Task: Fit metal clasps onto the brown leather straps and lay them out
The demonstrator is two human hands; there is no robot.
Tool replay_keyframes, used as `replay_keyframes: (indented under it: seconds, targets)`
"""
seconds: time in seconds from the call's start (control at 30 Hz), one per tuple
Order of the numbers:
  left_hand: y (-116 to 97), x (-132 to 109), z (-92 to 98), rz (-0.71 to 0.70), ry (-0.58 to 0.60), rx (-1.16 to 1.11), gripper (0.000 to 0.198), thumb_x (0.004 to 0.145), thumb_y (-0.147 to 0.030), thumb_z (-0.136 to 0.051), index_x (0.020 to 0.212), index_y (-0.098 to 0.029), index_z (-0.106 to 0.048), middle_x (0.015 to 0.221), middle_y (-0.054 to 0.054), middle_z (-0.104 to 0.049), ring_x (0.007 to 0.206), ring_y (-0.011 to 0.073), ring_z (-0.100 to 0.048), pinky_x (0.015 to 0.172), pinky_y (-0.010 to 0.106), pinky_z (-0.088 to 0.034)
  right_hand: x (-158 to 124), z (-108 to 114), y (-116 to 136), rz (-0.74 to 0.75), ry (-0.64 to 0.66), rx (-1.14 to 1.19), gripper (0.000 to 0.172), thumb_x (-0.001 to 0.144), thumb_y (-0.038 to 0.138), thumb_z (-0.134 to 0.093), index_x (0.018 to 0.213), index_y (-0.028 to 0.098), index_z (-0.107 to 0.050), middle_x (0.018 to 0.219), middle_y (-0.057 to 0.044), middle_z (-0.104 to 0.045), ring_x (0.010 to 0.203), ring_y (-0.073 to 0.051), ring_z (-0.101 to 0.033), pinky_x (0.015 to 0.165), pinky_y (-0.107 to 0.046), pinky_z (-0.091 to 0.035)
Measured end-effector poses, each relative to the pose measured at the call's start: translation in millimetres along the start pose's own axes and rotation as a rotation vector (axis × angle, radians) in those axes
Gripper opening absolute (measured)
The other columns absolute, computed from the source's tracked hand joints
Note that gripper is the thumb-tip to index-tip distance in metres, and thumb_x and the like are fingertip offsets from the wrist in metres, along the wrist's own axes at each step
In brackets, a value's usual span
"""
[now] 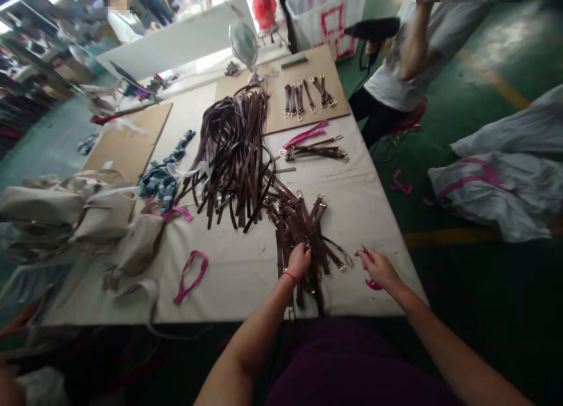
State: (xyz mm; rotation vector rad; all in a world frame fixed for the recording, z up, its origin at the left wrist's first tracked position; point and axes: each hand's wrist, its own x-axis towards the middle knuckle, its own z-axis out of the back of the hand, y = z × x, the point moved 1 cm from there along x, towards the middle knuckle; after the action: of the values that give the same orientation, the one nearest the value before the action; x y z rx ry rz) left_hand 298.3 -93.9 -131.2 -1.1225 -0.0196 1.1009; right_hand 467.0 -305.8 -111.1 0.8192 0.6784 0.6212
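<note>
My left hand, with a red string at the wrist, is closed on a brown strap at the metal clasp end, over a loose pile of brown straps with metal clasps. To the right of that pile, above the table, my right hand is closed round small scissors with a pink handle; a thin dark tip points up and left from the fingers. A large bundle of long brown straps lies farther back. More clasped straps lie crossed beside pink strips.
Beige bags and a pink loop are on the left. A round mirror stands at the back by a brown board with short straps. At right, a seated person holds a dark heat tool. White sacks lie on the floor.
</note>
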Motion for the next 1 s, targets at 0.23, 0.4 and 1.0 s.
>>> replay_keyframes:
  seconds: [0.23, 0.4, 1.0]
  targets:
    - [43.7, -73.7, -14.4, -0.048, 0.063, -0.001, 0.01, 0.081, -0.016, -0.053, 0.074, -0.019, -0.06, 0.074, 0.003, -0.062, 0.076, 0.0172, -0.057, 0.077, 0.028, -0.041, 33.8, -56.0, -0.5, -0.067, 0.036, -0.143, 0.032, 0.081, 0.031, -0.059, 0.108, 0.015, -0.061, 0.076, -0.005, -0.066, 0.074, -0.018, -0.06, 0.067, -0.026, -0.042]
    - [48.1, -106.8, -0.6, -0.034, 0.044, -0.132, 0.012, 0.082, -0.019, -0.052, 0.074, -0.018, -0.059, 0.069, 0.002, -0.061, 0.067, 0.0149, -0.057, 0.068, 0.026, -0.042, 44.1, -60.4, 18.7, -0.079, 0.104, -0.049, 0.02, 0.077, 0.034, -0.064, 0.078, 0.015, -0.061, 0.07, -0.006, -0.062, 0.07, -0.017, -0.057, 0.063, -0.026, -0.038]
    - [-60.3, -140.0, 10.7, 0.093, 0.342, -1.375, 0.017, 0.074, -0.02, -0.074, 0.085, -0.011, -0.064, 0.081, 0.005, -0.067, 0.079, 0.0164, -0.066, 0.073, 0.028, -0.052, -79.9, -21.8, 109.7, -0.089, 0.571, 0.8, 0.045, 0.071, 0.045, -0.074, 0.1, 0.015, -0.057, 0.055, 0.01, -0.034, 0.043, -0.003, -0.023, 0.041, -0.02, -0.015]
